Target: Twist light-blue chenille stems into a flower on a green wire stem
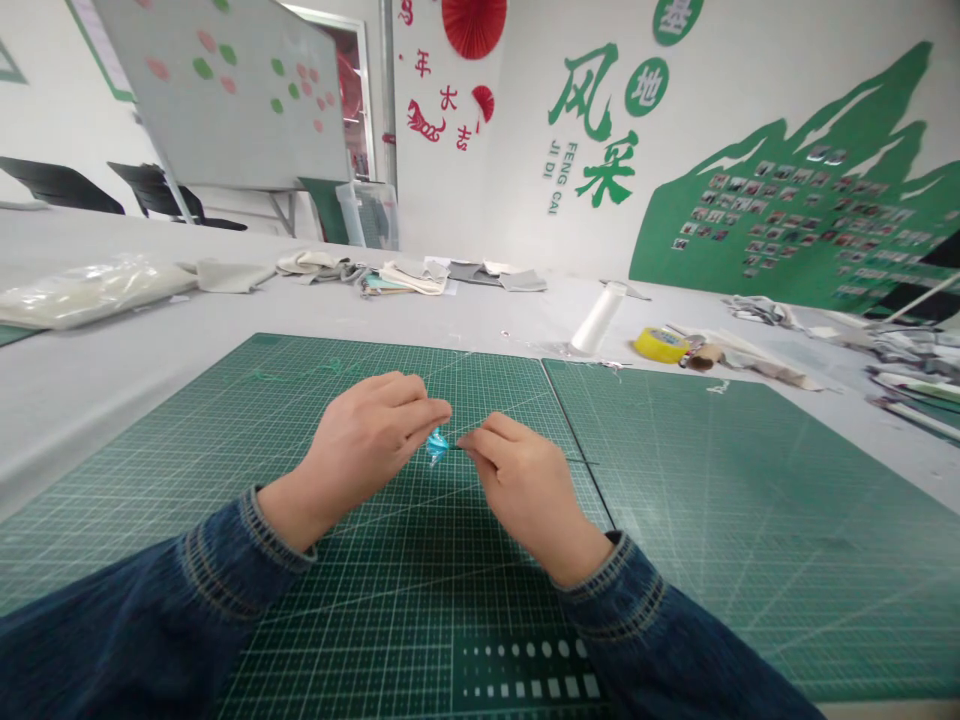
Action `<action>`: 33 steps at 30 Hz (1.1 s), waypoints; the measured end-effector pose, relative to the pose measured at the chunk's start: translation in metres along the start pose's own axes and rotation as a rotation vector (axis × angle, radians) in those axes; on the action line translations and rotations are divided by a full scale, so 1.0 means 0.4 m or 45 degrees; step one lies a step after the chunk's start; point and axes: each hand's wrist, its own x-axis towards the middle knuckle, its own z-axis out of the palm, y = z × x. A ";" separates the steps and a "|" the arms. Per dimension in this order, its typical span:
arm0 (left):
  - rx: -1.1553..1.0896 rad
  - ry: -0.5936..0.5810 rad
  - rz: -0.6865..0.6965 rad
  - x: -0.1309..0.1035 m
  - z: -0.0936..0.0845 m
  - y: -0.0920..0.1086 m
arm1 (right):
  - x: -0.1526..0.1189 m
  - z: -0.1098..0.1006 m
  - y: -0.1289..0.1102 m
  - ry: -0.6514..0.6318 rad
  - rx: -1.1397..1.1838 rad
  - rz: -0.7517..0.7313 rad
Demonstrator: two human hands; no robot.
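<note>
Over the green gridded cutting mat [360,600], my left hand [375,435] pinches a small shiny blue piece [437,447] that hangs below its fingertips. Close by on the right, my right hand [521,475] has its thumb and fingers pressed together on a thin dark stick [589,462]. One end of the stick points toward the blue piece, and the other shows beyond my right hand. Whether stick and blue piece touch is too small to tell.
Behind the mats stand a white cone [598,318] and a yellow tape roll [661,345]. Fabric scraps [420,275] lie along the table's back. A plastic-wrapped bundle [97,290] is at left, a second mat [750,520] at right. Green threads [330,368] lie on the left mat.
</note>
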 end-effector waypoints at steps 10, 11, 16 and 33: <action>-0.874 -0.216 -0.656 0.003 0.048 -0.091 | 0.002 -0.004 0.003 -0.062 0.427 -0.015; -0.968 -0.236 -0.724 0.002 0.054 -0.095 | 0.004 -0.005 0.004 -0.035 0.497 0.009; -1.237 -0.262 -0.875 -0.001 0.078 -0.075 | 0.016 -0.016 -0.003 0.164 0.788 0.232; -0.722 -0.173 -0.263 0.004 0.024 0.057 | 0.022 -0.014 0.032 0.451 0.685 0.527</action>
